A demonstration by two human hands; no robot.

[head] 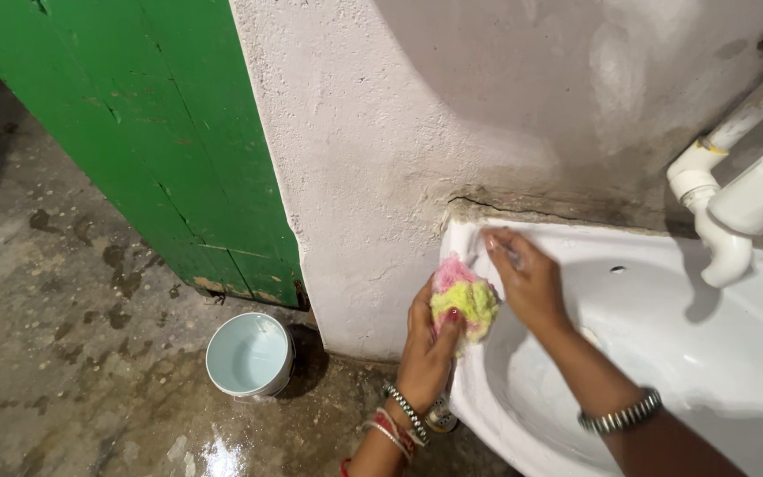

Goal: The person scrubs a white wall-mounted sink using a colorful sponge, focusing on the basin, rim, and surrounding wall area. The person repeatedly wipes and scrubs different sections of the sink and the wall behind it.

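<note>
My left hand [426,340] grips a pink and yellow-green cloth [463,299] against the left rim of a white wash basin [664,353]. My right hand [527,278] rests just right of the cloth, fingers touching the basin's back left corner, blurred, with nothing clearly held in it. Bangles ring my left wrist and a metal bracelet circles my right.
A white plastic tap and pipe [735,199] stand over the basin at the right. A rough white wall [381,159] rises behind. A green wooden door [161,132] stands at the left. A small pale blue bucket [249,356] sits on the wet concrete floor [72,371].
</note>
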